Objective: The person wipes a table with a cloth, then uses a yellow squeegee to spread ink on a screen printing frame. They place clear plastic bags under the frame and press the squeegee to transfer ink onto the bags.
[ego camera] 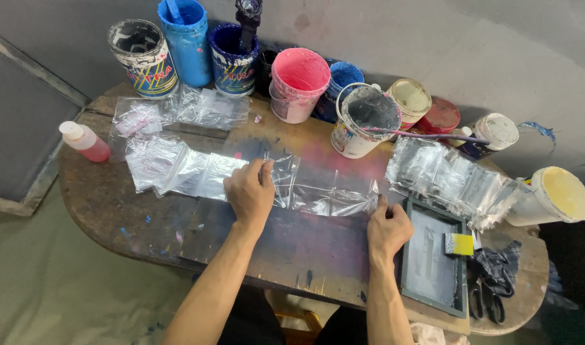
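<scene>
A row of clear plastic bags (318, 188) lies overlapped across the middle of a stained wooden table (113, 211). My left hand (250, 193) rests flat on the bags near the row's left part, fingers spread. My right hand (387, 229) pinches the right end of the row between thumb and fingers. More clear bags (171, 169) continue to the left of my left hand.
Several paint tubs stand along the back: a pink tub (297, 83), a blue tub (185, 38), a white tub (363, 118). A red-liquid bottle (85, 140) lies left. At right are a framed screen (433, 255), a yellow squeegee (458, 244), scissors (487, 300), stacked bags (452, 179).
</scene>
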